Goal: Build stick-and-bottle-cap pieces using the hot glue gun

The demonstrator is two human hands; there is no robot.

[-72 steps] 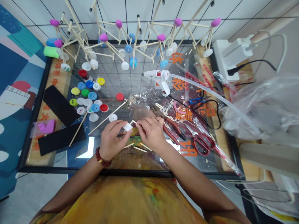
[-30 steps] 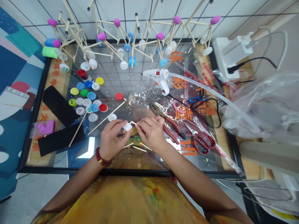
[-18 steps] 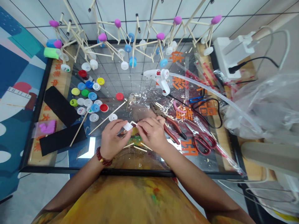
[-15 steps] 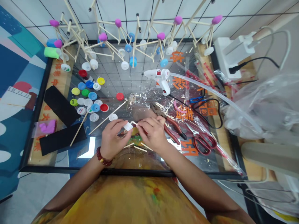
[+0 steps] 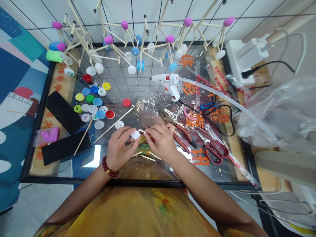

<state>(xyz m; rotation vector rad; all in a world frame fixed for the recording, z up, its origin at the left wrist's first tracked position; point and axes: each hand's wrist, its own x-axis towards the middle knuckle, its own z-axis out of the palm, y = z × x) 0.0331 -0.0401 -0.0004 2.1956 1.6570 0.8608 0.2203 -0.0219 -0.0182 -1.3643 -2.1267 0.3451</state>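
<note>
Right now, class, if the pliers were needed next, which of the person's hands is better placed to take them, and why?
Probably the right hand: it is beside the pliers, though it pinches a thin pale piece. The left hand is farther off, holding a white cap.

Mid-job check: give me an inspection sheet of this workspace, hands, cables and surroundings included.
Surface: black-edged glass tabletop, littered with pale shavings.
Pieces in hand: white bottle cap and thin pale stick piece, close together; contact unclear.
Clutter: loose bottle caps, pliers, red-handled scissors, white glue gun.
Left hand: pinches the white bottle cap.
Right hand: pinches the thin pale stick piece.
Cables: black cord from the glue gun loops at right; black plug in white power strip.
Surroundings: wooden-stick models along the far edge, tiled wall behind, clear plastic bag at right.
</note>
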